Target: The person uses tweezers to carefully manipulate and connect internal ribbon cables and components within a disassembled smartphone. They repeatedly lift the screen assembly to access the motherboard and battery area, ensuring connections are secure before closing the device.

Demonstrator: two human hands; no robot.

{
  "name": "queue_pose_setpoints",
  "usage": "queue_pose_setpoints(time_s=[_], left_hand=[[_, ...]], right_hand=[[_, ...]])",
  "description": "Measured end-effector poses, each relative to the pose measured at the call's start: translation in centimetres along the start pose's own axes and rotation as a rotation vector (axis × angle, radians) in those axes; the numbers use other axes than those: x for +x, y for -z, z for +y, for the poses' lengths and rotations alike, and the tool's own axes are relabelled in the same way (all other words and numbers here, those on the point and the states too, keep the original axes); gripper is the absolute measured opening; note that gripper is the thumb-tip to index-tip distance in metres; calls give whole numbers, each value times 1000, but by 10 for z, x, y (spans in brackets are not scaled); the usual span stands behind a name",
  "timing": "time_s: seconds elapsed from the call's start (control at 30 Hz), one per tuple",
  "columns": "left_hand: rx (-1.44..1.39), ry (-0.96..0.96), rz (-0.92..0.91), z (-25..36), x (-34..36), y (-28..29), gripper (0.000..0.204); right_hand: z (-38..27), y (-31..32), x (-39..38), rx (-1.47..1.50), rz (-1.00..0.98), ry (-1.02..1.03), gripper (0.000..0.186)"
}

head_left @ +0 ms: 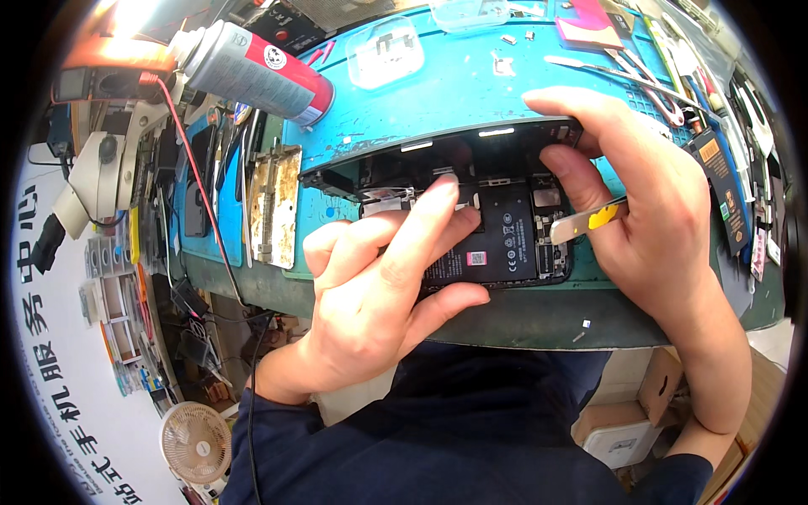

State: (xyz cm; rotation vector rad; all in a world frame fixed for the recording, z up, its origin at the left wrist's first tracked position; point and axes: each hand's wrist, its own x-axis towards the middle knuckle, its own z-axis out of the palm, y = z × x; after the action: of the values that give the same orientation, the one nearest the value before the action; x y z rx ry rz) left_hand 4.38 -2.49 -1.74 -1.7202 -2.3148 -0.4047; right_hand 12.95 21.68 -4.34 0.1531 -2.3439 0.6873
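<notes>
An opened phone lies near the bench's front edge, its black battery (507, 231) facing up. The phone screen (505, 145) stands tilted up along the far side of the body. My right hand (656, 189) pinches the screen's right end between thumb and index finger. A flat metal pry blade (581, 223) with a yellow mark is also tucked in that hand. Over the phone's left part is my left hand (366, 295), index finger stretched to the gap between screen and body, thumb spread apart. I see nothing held in it. The spot under its fingertips is partly hidden.
A red and grey spray can (252, 71) stands far left on the blue mat (471, 80). Beyond the screen is a clear tray (385, 55) of small parts. Tweezers (610, 70) lie far right. A worn metal fixture (276, 206) and red cable (187, 151) are left.
</notes>
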Motion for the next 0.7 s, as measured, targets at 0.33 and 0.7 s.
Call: queue_pose_setpoints(time_s=[0.33,0.7], left_hand=[[172,-128,385,-22,17,2,30],[-56,-42,36,-24,12,4,60]], right_hand=[[-1,5,1,-16,-37,-1,33],[-13,45,-6,37,23,-280,65]])
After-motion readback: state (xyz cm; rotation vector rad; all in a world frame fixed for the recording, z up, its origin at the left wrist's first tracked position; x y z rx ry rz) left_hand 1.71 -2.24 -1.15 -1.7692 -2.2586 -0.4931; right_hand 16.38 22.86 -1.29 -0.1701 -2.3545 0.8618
